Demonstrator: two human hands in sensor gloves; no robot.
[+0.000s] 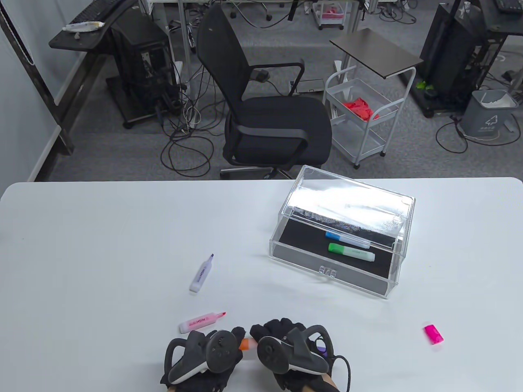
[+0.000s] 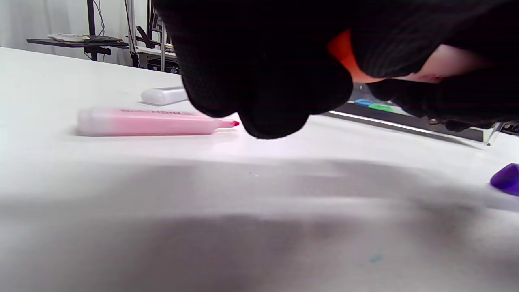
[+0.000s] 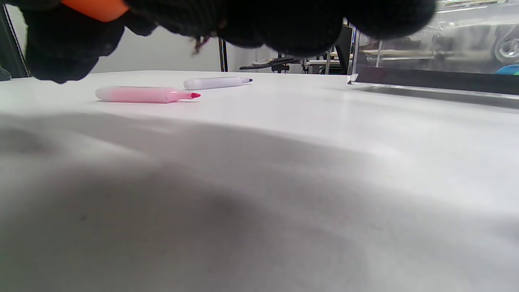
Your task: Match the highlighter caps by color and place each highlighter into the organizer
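At the table's near edge my two hands meet around an orange highlighter (image 1: 250,344). My left hand (image 1: 236,335) pinches its orange cap (image 2: 339,52). My right hand (image 1: 260,331) grips the pale barrel (image 2: 446,65). Whether the cap is fully seated is hidden by the fingers. Just left of my hands lies an uncapped pink highlighter (image 1: 202,321), and an uncapped purple highlighter (image 1: 202,273) lies farther back. A purple cap (image 2: 507,178) rests by my right hand. A pink cap (image 1: 433,334) lies far to the right. The clear organizer (image 1: 327,271) holds a blue highlighter (image 1: 347,240) and a green highlighter (image 1: 351,251).
The organizer's drawer is pulled out toward me at the right of centre, under a clear lid (image 1: 351,200). Beyond the table's far edge are a black office chair (image 1: 269,118) and a white cart (image 1: 361,114).
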